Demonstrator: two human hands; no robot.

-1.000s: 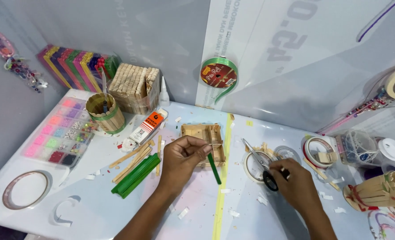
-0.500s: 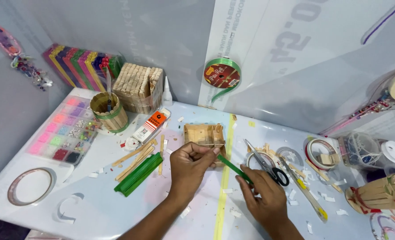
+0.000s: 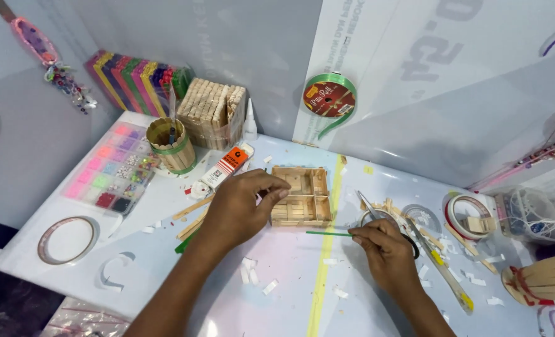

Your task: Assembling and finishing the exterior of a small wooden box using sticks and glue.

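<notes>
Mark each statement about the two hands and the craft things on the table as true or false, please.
1. The right hand pinches a thin green strip. True.
2. The left hand rests on the scissors. False: it touches the small wooden stick tray.
3. The green ribbon roll lies flat on the table. False: it leans upright against the back wall.
4. The bead organiser box lies left of the stick cup. True.

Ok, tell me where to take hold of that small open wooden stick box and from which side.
Grip the small open wooden stick box by its long outer walls, pinching from above. It sits flat and open-topped; the left hand already covers its left end, and the right hand holds a thin green strip just in front.
</notes>
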